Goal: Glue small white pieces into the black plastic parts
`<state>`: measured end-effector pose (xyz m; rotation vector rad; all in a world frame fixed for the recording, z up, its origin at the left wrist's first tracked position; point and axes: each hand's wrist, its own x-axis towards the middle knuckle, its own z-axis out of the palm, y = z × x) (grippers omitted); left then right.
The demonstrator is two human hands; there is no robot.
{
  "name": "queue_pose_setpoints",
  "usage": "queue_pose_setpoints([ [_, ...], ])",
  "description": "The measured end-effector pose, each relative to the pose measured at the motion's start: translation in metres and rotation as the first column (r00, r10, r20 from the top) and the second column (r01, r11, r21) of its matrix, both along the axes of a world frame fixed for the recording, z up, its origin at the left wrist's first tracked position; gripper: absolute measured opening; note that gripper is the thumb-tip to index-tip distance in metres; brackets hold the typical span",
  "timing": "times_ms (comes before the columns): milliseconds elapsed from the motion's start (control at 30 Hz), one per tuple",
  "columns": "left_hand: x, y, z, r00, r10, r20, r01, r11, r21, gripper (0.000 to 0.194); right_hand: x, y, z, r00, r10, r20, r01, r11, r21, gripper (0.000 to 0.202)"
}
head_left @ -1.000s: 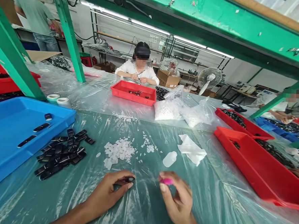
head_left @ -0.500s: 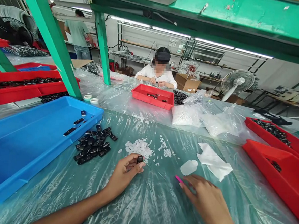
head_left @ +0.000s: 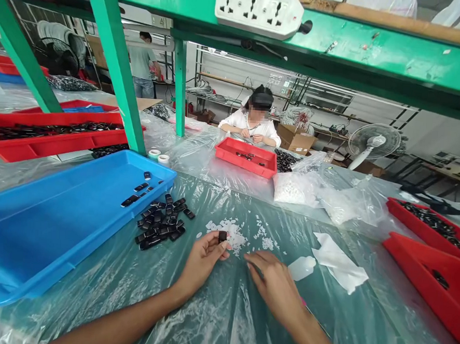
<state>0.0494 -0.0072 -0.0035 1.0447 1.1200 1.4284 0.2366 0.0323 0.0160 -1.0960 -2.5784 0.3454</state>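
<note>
Pinched between the fingers and thumb of my left hand [head_left: 204, 254] is a small black glossy plastic piece [head_left: 222, 237], held upright above a scatter of white bits. My right hand [head_left: 272, 278] reaches low over the sheet with fingers stretched out and thumb a little apart; I see nothing in it. Its fingertips are close to the small white pieces [head_left: 267, 243]. A pink-ended thin tool [head_left: 303, 301] lies mostly hidden by my right wrist. Left of my hands sits a heap of similar black pieces [head_left: 160, 225].
A blue tray [head_left: 76, 194] with a few black pieces stands at left. Red trays [head_left: 422, 267] are at right. A translucent white piece [head_left: 302, 268] and a white cloth [head_left: 341, 262] lie to the right. Across the table a co-worker [head_left: 252, 124] sits behind a red tray [head_left: 246, 165]. Green frame [head_left: 119, 66] overhead.
My right hand has moved left, away from the translucent piece toward the white bits, and let go of the pink-ended tool. The left hand keeps the black piece. The view has shifted.
</note>
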Motion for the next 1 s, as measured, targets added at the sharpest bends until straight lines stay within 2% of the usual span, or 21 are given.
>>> queue_pose_setpoints([
  [167, -0.001, 0.000, 0.000, 1.000, 0.006, -0.006, -0.006, 1.000, 0.014, 0.035, -0.027, 0.031, -0.020, 0.998, -0.035, -0.043, 0.039, 0.995, 0.092, 0.033],
  [367, 0.003, -0.004, 0.003, 0.999, -0.048, 0.018, 0.047, 0.998, 0.043, 0.030, -0.032, 0.039, -0.032, 0.992, -0.014, -0.124, 0.023, 0.997, 0.070, 0.033],
  [533, 0.002, -0.005, 0.002, 0.999, -0.033, 0.015, 0.032, 0.996, 0.085, 0.027, -0.025, 0.033, -0.029, 0.949, -0.038, -0.314, 0.037, 0.999, -0.007, 0.025],
  [700, 0.001, -0.005, 0.001, 0.999, -0.038, 0.030, 0.035, 0.994, 0.105, 0.024, -0.021, 0.015, -0.026, 0.848, -0.056, -0.527, 0.011, 0.996, -0.090, 0.017],
  [833, 0.002, -0.009, 0.005, 0.999, -0.038, 0.034, 0.034, 0.995, 0.097, 0.025, -0.021, 0.001, -0.024, 0.776, -0.037, -0.629, -0.022, 0.996, -0.085, 0.013],
  [1000, 0.004, -0.016, 0.012, 1.000, -0.020, -0.004, 0.020, 0.992, 0.126, 0.023, -0.023, -0.010, -0.017, 0.726, 0.053, -0.686, -0.102, 0.994, -0.031, 0.019],
])
